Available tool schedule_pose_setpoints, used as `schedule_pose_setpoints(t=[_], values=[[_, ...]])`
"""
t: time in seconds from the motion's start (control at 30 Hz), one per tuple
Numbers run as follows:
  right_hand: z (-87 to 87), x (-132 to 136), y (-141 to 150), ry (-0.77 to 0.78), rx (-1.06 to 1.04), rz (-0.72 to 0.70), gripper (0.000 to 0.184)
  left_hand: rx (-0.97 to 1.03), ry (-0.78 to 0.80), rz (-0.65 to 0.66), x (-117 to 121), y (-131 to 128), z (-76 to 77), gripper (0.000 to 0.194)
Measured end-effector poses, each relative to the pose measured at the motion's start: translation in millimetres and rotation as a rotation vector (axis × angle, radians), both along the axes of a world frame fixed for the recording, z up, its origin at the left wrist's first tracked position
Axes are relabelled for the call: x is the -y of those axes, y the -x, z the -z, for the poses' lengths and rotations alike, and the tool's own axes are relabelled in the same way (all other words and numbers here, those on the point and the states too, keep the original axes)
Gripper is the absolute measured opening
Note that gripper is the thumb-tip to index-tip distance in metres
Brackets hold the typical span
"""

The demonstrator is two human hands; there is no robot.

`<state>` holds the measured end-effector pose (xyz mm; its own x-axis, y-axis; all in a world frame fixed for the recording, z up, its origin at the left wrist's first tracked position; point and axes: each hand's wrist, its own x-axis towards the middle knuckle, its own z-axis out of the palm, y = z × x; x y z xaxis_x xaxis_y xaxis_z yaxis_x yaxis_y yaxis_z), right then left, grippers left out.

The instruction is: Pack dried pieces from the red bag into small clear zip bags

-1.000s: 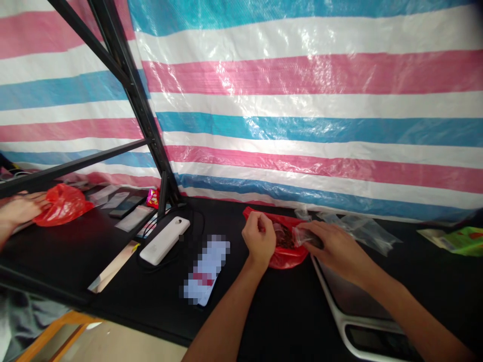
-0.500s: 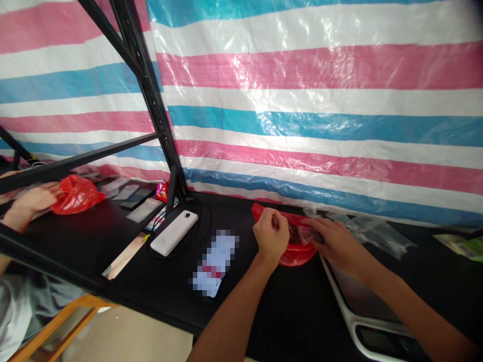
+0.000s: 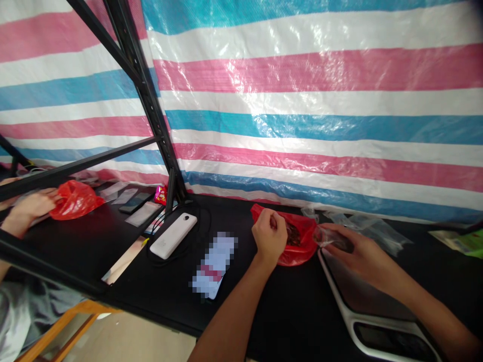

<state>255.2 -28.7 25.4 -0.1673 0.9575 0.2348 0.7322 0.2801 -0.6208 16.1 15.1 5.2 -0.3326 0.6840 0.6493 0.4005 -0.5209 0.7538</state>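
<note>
A red plastic bag lies on the black table, its mouth open, with small brown dried bits inside. My left hand is closed on the bag's left edge, with the fingertips partly hidden. Just right of the bag, my right hand grips a small clear plastic bag. Something dark shows in it near my fingers, too blurred to identify. Beneath my right hand and forearm sits a flat scale with a pale frame and a dark display.
Clear plastic bags lie behind my right hand. Left of me are a phone, a white power bank with a black cable, and a black metal post. Further left, another person's hand touches another red bag.
My right hand with the small clear bag has pulled back to the right, out of the red bag's mouth, uncovering the brown bits. My left hand keeps its hold. The view has shifted slightly.
</note>
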Motion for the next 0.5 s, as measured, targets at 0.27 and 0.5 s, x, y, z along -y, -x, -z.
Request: schedule_pose_setpoints(t=[0.27, 0.5], values=[[26.5, 39.8, -61.8, -0.130, 0.180, 0.110, 0.075, -0.045, -0.009, 0.013, 4.0, -2.5, 0.3, 0.027], [33.5, 40.3, -92.5, 0.003, -0.174, 0.218, 0.057, -0.063, -0.019, 0.004, 4.0, 0.5, 1.8, 0.025]])
